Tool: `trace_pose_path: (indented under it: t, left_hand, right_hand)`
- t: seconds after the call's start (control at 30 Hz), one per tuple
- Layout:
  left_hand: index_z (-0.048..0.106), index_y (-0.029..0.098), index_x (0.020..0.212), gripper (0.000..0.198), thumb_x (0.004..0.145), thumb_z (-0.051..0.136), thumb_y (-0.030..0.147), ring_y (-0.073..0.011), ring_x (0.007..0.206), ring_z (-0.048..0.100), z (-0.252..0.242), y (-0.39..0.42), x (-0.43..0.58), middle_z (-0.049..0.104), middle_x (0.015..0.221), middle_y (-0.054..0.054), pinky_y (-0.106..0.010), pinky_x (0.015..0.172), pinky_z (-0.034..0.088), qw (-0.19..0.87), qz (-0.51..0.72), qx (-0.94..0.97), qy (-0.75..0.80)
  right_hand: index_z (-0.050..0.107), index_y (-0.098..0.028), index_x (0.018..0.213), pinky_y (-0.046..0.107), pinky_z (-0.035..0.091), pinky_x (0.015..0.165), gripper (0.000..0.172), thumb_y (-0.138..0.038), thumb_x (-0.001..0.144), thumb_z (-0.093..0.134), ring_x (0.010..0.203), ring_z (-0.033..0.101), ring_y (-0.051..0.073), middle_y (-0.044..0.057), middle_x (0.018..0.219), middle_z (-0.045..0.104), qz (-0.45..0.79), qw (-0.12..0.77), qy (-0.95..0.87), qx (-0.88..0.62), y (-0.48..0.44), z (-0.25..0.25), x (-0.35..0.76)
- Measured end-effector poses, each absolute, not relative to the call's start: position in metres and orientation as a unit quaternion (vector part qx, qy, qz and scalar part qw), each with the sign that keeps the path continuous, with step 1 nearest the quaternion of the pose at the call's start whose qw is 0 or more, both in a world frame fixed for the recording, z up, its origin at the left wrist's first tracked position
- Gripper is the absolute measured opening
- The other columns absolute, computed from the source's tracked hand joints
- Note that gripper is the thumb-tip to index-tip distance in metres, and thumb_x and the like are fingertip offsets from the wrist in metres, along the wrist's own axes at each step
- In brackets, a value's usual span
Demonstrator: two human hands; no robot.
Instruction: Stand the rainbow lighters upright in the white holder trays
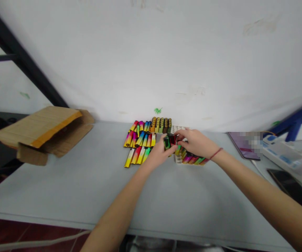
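My left hand is closed around a few shiny lighters, green and red with dark ends. My right hand meets it from the right, thumb and fingers pinched on the red one at the near end. Beneath my right hand a white tray with round holes is partly hidden; several multicoloured lighters lie in its near part. To the left, rows of glossy rainbow-and-gold lighters rest on the table. Behind my left hand stands a tight block of upright pieces with gold-brown tops.
An opened cardboard box sits at the table's left. On the right are a tablet-like device, a dark phone and a white power strip with cables. A white wall rises behind the grey table.
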State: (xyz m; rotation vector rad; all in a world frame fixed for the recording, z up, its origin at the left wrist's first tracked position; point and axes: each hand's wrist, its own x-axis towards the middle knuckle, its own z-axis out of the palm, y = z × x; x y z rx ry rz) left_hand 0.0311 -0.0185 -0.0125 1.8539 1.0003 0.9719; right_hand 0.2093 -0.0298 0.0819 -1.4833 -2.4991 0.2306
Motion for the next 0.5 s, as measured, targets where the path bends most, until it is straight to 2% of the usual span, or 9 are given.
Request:
trace_pose_path:
  t: [0.13, 0.23, 0.3, 0.4, 0.5]
  left_hand:
    - [0.048, 0.019, 0.121, 0.043, 0.09, 0.055, 0.048, -0.0237, 0.106, 0.064, 0.002, -0.013, 0.011, 0.067, 0.112, -0.008, -0.038, 0.097, 0.049, 0.39, 0.39, 0.707, 0.442]
    - [0.05, 0.019, 0.118, 0.04, 0.092, 0.052, 0.048, -0.0227, 0.095, 0.067, 0.013, -0.006, -0.013, 0.07, 0.104, -0.008, -0.036, 0.088, 0.052, 0.356, 0.39, 0.68, 0.509]
    - [0.052, 0.018, 0.119, 0.04, 0.089, 0.057, 0.045, -0.0253, 0.093, 0.069, 0.019, -0.001, -0.03, 0.071, 0.101, -0.009, -0.037, 0.086, 0.052, 0.283, 0.352, 0.666, 0.593]
    - [0.054, 0.018, 0.121, 0.041, 0.087, 0.06, 0.041, -0.0303, 0.099, 0.069, 0.022, 0.004, -0.053, 0.072, 0.103, -0.012, -0.039, 0.086, 0.051, 0.167, 0.268, 0.643, 0.698]
    - [0.055, 0.018, 0.12, 0.038, 0.089, 0.057, 0.04, -0.0308, 0.098, 0.07, 0.019, 0.007, -0.064, 0.073, 0.101, -0.013, -0.037, 0.082, 0.051, 0.115, 0.21, 0.634, 0.735]
  right_hand:
    - [0.064, -0.02, 0.115, 0.036, 0.056, 0.084, 0.033, -0.011, 0.085, 0.054, 0.092, 0.073, 0.022, 0.007, 0.1, 0.077, 0.121, 0.243, -0.825, -0.496, -0.021, 0.096, 0.203]
    - [0.061, -0.019, 0.118, 0.033, 0.056, 0.082, 0.033, -0.012, 0.087, 0.053, 0.088, 0.072, 0.019, 0.006, 0.098, 0.076, 0.163, 0.303, -0.797, -0.496, -0.005, 0.093, 0.183]
    - [0.061, -0.017, 0.118, 0.033, 0.056, 0.082, 0.032, -0.012, 0.088, 0.054, 0.087, 0.072, 0.018, 0.006, 0.099, 0.076, 0.185, 0.285, -0.786, -0.517, 0.009, 0.083, 0.161]
    - [0.061, -0.015, 0.117, 0.029, 0.054, 0.086, 0.029, -0.01, 0.09, 0.052, 0.091, 0.071, 0.016, 0.006, 0.101, 0.077, 0.186, 0.209, -0.776, -0.565, 0.03, 0.063, 0.126]
    - [0.064, -0.015, 0.114, 0.032, 0.051, 0.092, 0.029, -0.007, 0.089, 0.051, 0.098, 0.071, 0.02, 0.008, 0.102, 0.076, 0.167, 0.192, -0.772, -0.583, 0.043, 0.046, 0.1]
